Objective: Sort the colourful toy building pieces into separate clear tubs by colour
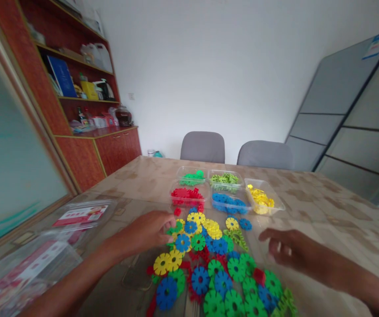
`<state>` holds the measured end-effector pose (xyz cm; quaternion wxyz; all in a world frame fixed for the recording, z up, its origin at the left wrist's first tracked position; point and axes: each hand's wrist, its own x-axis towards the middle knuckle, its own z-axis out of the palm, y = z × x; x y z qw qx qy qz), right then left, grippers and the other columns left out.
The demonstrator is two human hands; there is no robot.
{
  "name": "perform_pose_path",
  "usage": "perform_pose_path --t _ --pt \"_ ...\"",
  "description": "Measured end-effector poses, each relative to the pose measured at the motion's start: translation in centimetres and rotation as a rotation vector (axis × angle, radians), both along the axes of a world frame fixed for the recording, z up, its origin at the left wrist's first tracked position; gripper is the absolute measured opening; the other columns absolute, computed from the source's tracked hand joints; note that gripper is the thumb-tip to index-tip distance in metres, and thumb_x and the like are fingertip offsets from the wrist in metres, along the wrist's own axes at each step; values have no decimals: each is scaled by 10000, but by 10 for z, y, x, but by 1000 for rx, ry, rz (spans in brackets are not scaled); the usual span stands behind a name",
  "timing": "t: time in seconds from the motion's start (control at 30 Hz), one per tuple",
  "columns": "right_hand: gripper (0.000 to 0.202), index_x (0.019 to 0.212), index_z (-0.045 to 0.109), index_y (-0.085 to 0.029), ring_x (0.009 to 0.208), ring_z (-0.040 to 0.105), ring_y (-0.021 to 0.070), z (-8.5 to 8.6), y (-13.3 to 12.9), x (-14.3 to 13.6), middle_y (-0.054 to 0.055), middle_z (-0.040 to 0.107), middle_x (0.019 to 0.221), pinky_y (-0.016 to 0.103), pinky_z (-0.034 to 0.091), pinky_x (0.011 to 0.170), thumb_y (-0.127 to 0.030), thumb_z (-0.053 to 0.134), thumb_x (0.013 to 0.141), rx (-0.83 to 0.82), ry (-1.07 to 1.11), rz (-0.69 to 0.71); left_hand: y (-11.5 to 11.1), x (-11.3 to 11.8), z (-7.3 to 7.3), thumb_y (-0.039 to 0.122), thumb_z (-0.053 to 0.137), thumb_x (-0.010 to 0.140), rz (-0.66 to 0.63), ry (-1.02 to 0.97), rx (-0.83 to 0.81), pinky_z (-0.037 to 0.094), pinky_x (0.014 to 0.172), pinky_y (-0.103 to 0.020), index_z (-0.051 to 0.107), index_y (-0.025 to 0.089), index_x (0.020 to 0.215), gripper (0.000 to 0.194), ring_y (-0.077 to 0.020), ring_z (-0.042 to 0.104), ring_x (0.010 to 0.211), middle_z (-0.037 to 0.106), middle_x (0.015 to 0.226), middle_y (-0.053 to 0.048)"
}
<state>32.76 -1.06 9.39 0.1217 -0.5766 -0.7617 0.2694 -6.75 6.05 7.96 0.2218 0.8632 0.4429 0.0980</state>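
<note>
Stretched the left arm in from the lower left across the patterned surface (308, 207), and held the left hand (156, 225) low at the far left edge of a loose pile of notched plastic discs (216, 245). Curled the fingers of that hand partway, with the thumb below them, right at a green disc (176, 228); could not tell whether gripping it, touching it or only close to it. Reached in from the lower right with the right arm, and held the right hand (285, 246), slightly blurred, beside the pile and apart from it. Pointed the right index finger inward, with the other fingers loosely bent, the hand partly open and nothing visible in its hold.

Faced a pile spread over the middle of the surface, between the two arms and down to the lower edge of view. Showed flat, round discs in yellow, blue and green, slotted around the rim and holed at the centre, many overlapping, with red pieces (259, 276) and light green, lattice-like pieces (237, 239) among them. Had a single blue disc (245, 224) lying at the far right of the pile, near five clear plastic boxes (279, 205) holding green, light green, red, blue and yellow pieces, one colour to each.
</note>
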Motion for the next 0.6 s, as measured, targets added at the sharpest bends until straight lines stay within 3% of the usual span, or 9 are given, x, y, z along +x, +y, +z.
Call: perform_pose_path --t 0.17,0.3,0.43,0.5,0.6 --pt "586 1228 610 -285 1014 624 328 6 -27 -39 105 641 1195 435 499 852 -212 697 653 -84 -242 55 -11 6 7 268 676 761 -82 69 20 415 800 -291 593 197 1071 328 -246 563 983 608 1062 -37" --pt "790 1341 522 -249 1149 546 373 -12 -20 -58 144 578 1288 480 448 943 -109 710 587 -82 -308 73 -27 20 6 259 707 775 -196 27 7 398 878 -302 575 246 1126 375 -244 535 1070 569 1163 -24" --pt "534 1233 583 -233 1092 587 264 -28 -11 -67 99 608 1229 380 457 935 -102 611 715 56 -123 197 -48 42 8 230 717 796 -271 34 -6 420 826 -285 595 237 1049 280 -220 563 1000 585 1069 -19" --pt "387 1123 621 -228 1007 616 231 -27 -6 -69 75 639 1141 345 474 882 -107 580 757 87 -65 240 -60 55 7 244 719 808 -329 13 16 427 820 -278 592 237 1041 266 -213 565 997 587 1068 -22" --pt "251 1017 636 -219 960 620 230 -20 -3 -63 71 647 1073 329 478 818 -141 576 786 132 -66 224 -76 71 -2 328 729 804 -430 -29 56 430 882 -301 549 257 1148 395 -228 540 1055 565 1168 -43"
